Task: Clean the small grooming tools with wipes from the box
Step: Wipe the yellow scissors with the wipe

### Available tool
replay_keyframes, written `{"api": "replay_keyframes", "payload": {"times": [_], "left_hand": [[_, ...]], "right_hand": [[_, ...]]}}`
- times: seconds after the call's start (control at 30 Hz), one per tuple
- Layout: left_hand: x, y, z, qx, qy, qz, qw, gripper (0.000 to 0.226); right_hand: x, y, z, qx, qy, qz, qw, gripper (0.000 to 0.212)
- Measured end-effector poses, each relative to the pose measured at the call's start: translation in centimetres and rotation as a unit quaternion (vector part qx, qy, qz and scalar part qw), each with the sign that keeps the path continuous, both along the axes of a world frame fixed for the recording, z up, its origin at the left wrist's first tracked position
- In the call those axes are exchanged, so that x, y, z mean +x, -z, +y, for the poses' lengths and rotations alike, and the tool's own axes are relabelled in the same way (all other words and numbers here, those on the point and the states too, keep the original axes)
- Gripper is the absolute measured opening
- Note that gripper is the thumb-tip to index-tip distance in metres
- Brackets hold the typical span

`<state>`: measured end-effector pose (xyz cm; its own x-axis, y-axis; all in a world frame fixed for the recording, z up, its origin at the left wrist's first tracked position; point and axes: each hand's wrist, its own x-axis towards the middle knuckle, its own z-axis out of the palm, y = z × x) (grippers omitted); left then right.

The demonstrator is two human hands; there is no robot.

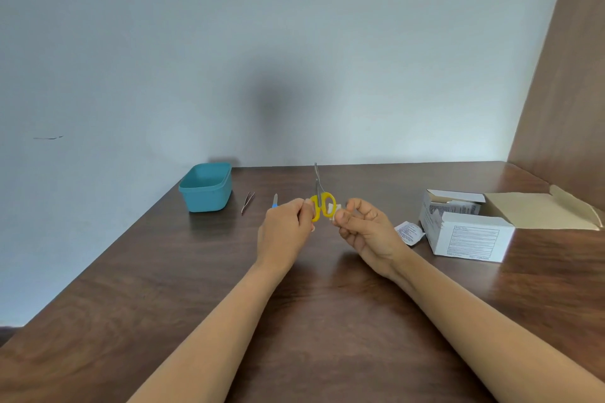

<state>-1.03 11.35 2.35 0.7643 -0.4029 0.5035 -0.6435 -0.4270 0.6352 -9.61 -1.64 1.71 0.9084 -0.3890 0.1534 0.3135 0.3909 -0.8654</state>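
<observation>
Scissors: small steel-bladed scissors with yellow plastic loop handles point(320, 198), held up off the brown wooden table point(327, 311) in the middle of the scene, blades pointing up and away so the handles face the person.
Wipe: small folded white wipe point(335, 208), pressed against the right-hand loop; the handles look like the part being cleaned at this step.
Left hand: left hand point(286, 229) clasps the left loop with curled fingers, steadying the tool so the rubbing cannot twist it.
Right hand: right hand point(366, 227) pinches the wipe between thumb and fingertips, its other fingers loosely curled.
Waiting tools: thin dark metal tweezers point(247, 202) and a slim blue-handled nail file point(275, 200) lie side by side on the table just left of the hands, within easy reach, probably next in line.
Tub: teal rectangular plastic tub point(208, 199), farther left near the wall; likely meant for cleaned tools, though its inside is not visible.
Sachet: torn white printed sachet point(407, 232), lying just left of the box.
Box: open white cardboard box of wipe sachets point(471, 232), right of the hands, lid folded back for access.
</observation>
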Motion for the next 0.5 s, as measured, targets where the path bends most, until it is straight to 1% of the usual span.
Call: {"api": "replay_keyframes", "payload": {"times": [0.1, 0.17, 0.27, 0.4, 0.5], "left_hand": [[-0.09, -0.41, 0.29, 0.064, -0.010, -0.058, 0.996, 0.032], [-0.17, -0.60, 0.47, 0.098, -0.011, -0.101, 0.990, 0.033], [-0.07, -0.70, 0.64, 0.129, -0.004, -0.158, 0.979, 0.035], [0.00, -0.47, 0.81, 0.162, 0.008, -0.201, 0.966, 0.028], [0.03, -0.10, 0.77, 0.191, 0.018, -0.246, 0.950, 0.042]], "right_hand": [[0.06, 0.02, -0.18, 0.070, -0.008, 0.019, 0.997, 0.022], [0.04, -0.01, -0.30, 0.091, -0.003, 0.035, 0.995, 0.023], [-0.07, -0.12, -0.49, 0.086, 0.002, 0.054, 0.995, 0.023], [-0.21, -0.16, -0.62, 0.057, 0.016, 0.074, 0.996, 0.021], [-0.27, -0.15, -0.58, 0.038, 0.031, 0.072, 0.996, 0.022]]}}
